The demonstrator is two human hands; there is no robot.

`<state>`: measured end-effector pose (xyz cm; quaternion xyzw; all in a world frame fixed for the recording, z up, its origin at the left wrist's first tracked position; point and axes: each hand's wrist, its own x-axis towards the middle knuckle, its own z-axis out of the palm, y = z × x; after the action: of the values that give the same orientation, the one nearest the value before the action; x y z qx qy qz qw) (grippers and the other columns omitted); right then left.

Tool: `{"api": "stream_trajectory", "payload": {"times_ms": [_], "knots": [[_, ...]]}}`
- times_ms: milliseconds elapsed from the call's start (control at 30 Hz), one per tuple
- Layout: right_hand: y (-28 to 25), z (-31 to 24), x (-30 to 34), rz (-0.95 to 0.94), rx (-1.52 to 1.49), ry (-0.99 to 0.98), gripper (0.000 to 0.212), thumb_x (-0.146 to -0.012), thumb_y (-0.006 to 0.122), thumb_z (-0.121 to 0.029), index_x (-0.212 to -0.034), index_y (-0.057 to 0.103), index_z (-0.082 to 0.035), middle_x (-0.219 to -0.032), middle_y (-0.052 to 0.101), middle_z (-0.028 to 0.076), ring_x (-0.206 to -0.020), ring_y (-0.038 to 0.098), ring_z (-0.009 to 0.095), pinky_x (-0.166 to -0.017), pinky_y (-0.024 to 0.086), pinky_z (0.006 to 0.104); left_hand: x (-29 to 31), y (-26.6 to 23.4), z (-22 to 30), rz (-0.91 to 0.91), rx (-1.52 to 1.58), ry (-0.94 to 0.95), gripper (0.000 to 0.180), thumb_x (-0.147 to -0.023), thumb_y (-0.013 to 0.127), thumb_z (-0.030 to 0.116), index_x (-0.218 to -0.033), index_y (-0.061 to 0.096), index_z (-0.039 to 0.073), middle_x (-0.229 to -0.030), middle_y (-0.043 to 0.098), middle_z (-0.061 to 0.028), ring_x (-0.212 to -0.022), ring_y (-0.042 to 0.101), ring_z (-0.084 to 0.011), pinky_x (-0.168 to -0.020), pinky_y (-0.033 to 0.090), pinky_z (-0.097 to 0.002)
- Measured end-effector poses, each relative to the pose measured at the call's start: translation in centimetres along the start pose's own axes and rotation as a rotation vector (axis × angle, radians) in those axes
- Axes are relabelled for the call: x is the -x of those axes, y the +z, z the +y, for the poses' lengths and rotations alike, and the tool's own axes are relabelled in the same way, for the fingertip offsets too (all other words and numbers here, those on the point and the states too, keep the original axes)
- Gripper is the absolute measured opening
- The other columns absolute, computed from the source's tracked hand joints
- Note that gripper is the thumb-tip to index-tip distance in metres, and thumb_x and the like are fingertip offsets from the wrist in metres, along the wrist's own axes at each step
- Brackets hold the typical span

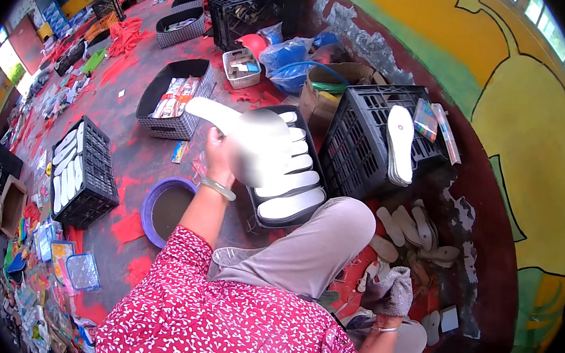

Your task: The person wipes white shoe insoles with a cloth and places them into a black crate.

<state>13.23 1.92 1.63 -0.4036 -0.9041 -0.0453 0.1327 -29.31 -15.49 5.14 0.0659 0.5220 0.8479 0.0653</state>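
Observation:
My left hand (220, 157) is closed on a white insole (208, 109), raised in front of a black crate (270, 224) that holds a row of white insoles (291, 204). A blurred patch hides part of the held insole and of the crate behind it. Low on the right, my right hand (389, 308) grips a grey cloth (394, 291) beside my bent knee. Just past that cloth lie several loose insoles (408, 226), white and beige, piled on the floor.
A black plastic crate (361, 133) carries a stack of white insoles (400, 137) on top. Left of me stand a purple basin (148, 212) of murky water and another crate (102, 173) of insoles. Ahead is a grey basket (197, 76) with packets. A painted wall (518, 131) bounds the right.

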Motion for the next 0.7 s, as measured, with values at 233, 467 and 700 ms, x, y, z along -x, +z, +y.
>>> {"api": "stream_trajectory", "payload": {"times_ms": [233, 467, 700], "knots": [[2.7, 1.8, 0.5, -0.12, -1.386, 0.619, 0.055, -0.062, 0.066, -0.04, -0.101, 0.051, -0.005, -0.084, 0.051, 0.006, -0.08, 0.053, 0.023, -0.07, 0.044, 0.029, -3.2, -7.2, -2.4, 0.165, -0.082, -0.241, 0.019, -0.085, 0.048, 0.008, -0.104, 0.051, 0.009, -0.091, 0.06, -0.0018, -0.075, 0.058, -0.0119, -0.057, 0.043, -0.0235], [0.4, 0.9, -0.6, 0.008, 0.028, -0.04, 0.054, -0.051, 0.074, -0.034, -0.093, 0.054, -0.007, -0.074, 0.05, 0.005, -0.072, 0.055, 0.022, -0.063, 0.045, 0.0268, -2.9, -5.8, -5.7, 0.055, -0.051, -0.485, 0.02, -0.086, 0.049, 0.01, -0.106, 0.053, 0.009, -0.091, 0.061, -0.0013, -0.076, 0.058, -0.0105, -0.057, 0.045, -0.0225], [3.8, 4.9, 2.8, -0.137, -1.414, 0.636, 0.021, -0.088, 0.047, -0.017, -0.104, 0.053, -0.005, -0.091, 0.055, 0.002, -0.081, 0.053, 0.014, -0.074, 0.045, 0.0266, -7.9, -7.8, -14.2, -0.205, -0.823, -0.107, 0.02, -0.08, 0.056, 0.008, -0.096, 0.062, -0.001, -0.079, 0.061, -0.0056, -0.066, 0.058, -0.0144, -0.057, 0.044, -0.0251]]}}
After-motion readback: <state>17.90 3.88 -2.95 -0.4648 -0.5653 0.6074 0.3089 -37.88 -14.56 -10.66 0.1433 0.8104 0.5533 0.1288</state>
